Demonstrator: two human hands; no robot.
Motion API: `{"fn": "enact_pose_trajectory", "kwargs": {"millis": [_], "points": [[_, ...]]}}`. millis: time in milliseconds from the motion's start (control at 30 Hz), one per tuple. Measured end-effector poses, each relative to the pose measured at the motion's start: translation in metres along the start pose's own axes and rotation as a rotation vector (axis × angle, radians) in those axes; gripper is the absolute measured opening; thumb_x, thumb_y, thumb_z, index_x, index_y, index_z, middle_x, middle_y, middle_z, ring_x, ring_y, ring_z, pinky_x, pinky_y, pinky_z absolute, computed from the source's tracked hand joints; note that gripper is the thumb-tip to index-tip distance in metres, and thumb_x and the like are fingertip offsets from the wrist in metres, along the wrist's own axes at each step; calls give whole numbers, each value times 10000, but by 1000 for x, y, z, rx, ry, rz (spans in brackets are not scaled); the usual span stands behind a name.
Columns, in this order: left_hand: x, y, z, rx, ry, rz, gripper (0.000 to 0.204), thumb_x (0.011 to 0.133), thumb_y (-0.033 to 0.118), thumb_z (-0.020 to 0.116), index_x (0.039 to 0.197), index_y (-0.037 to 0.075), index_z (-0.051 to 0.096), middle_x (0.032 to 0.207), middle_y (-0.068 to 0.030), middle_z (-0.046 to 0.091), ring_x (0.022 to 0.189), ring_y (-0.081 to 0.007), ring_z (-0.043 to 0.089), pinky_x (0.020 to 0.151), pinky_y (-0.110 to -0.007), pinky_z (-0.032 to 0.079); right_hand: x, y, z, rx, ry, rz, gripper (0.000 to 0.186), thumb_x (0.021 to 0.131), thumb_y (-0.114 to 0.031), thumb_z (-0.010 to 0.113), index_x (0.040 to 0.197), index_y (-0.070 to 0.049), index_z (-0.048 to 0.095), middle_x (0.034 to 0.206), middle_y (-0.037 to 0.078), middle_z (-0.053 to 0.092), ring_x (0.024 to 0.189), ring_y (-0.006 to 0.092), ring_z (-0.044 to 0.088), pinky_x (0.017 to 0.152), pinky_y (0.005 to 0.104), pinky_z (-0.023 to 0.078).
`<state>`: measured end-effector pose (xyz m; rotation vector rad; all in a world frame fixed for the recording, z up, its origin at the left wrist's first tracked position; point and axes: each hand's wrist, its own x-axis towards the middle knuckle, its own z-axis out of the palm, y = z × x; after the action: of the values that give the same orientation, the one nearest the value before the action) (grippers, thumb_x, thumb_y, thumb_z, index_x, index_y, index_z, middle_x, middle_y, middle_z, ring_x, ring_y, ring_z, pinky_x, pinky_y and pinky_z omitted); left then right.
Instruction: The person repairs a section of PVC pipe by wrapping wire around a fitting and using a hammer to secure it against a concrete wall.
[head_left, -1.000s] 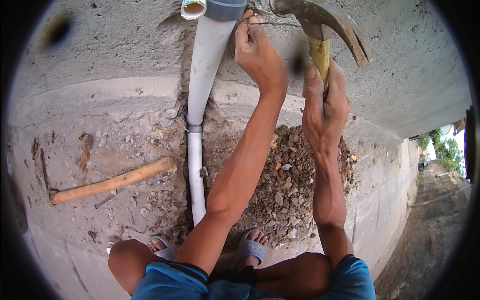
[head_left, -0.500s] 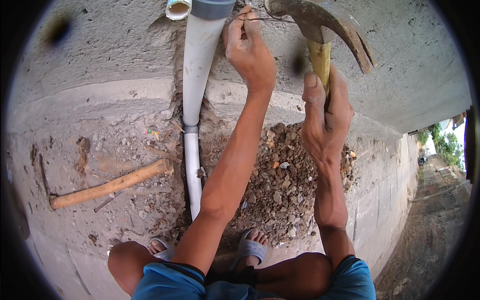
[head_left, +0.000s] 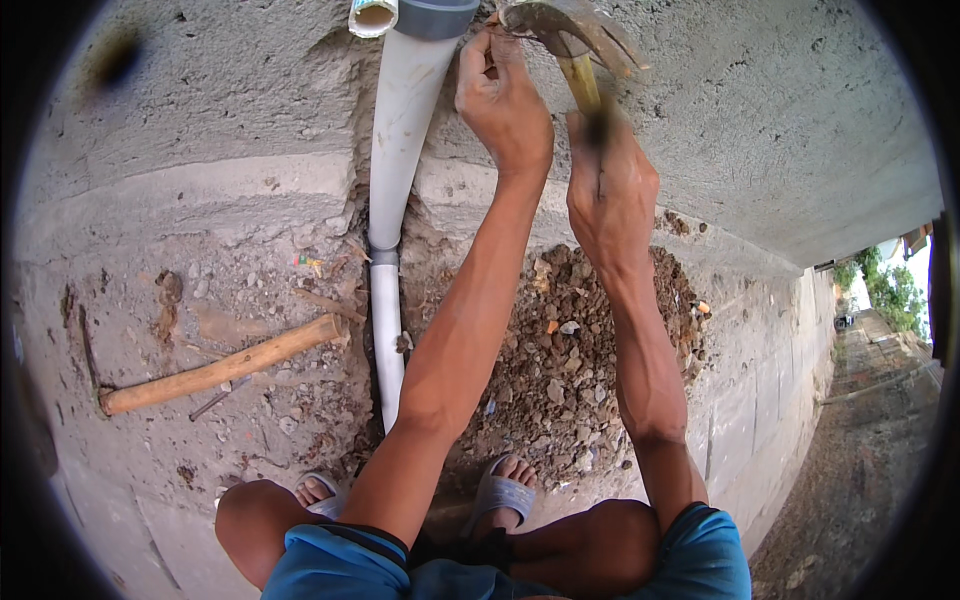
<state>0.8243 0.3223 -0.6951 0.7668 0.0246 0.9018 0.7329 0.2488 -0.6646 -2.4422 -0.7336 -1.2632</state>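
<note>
My right hand (head_left: 612, 195) is wrapped round the yellow handle of a claw hammer (head_left: 578, 78). The worn metal head is close to the fingertips of my left hand (head_left: 508, 112), with its claw toward the right; motion blurs it a little. My left fingers are pinched together against the rough wall, just right of a grey plastic pipe (head_left: 408, 125). What they pinch is mostly hidden now; a thin dark wire showed there half a second ago. I cannot tell whether the hammer touches it.
A cut white pipe end (head_left: 375, 17) stands left of the grey pipe's collar. A thinner white pipe (head_left: 386, 330) continues below. A wooden-handled tool (head_left: 225, 365) lies on the ground at left. Loose rubble (head_left: 570, 370) is heaped under my forearms, near my sandalled feet (head_left: 503, 495).
My right hand has swung the hammer left and up, bringing its head to my left fingertips. The wire that stretched right from those fingers is now largely covered. My left hand has barely moved.
</note>
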Motion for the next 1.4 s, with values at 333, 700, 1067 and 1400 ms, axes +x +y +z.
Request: {"fn": "enact_pose_trajectory", "kwargs": {"millis": [333,700,1067,1400], "points": [[0,-6,-3,-44,3,27,276,1023,131,582,1189,-83,637,1077,-103,693,965,-146,630,875,-280,500,-4,2,0,-45,-12,-60,329,947,-48,639,1250,61,573,884,221,658,713,359,676,568,438,527],[1,-10,-8,-211,-71,-46,281,1037,83,542,1264,-81,572,1107,-86,676,978,-108,630,863,-241,502,-3,-3,-6,-61,-13,-73,324,940,-43,647,1236,67,571,891,239,676,700,353,692,532,419,529],[7,-21,-17,48,-78,69,243,1044,100,556,1218,-61,611,1064,-64,695,934,-84,638,803,-231,513,-6,-7,-9,-124,16,-102,408,896,-42,675,1284,17,562,985,201,715,773,323,725,586,399,574],[6,-10,-18,-27,-87,40,251,1031,120,577,1191,-66,629,1019,-67,690,897,-109,628,800,-262,504,-6,-5,-2,-82,57,-98,285,950,-86,687,1210,-10,594,911,177,702,727,303,704,550,385,545]]}}
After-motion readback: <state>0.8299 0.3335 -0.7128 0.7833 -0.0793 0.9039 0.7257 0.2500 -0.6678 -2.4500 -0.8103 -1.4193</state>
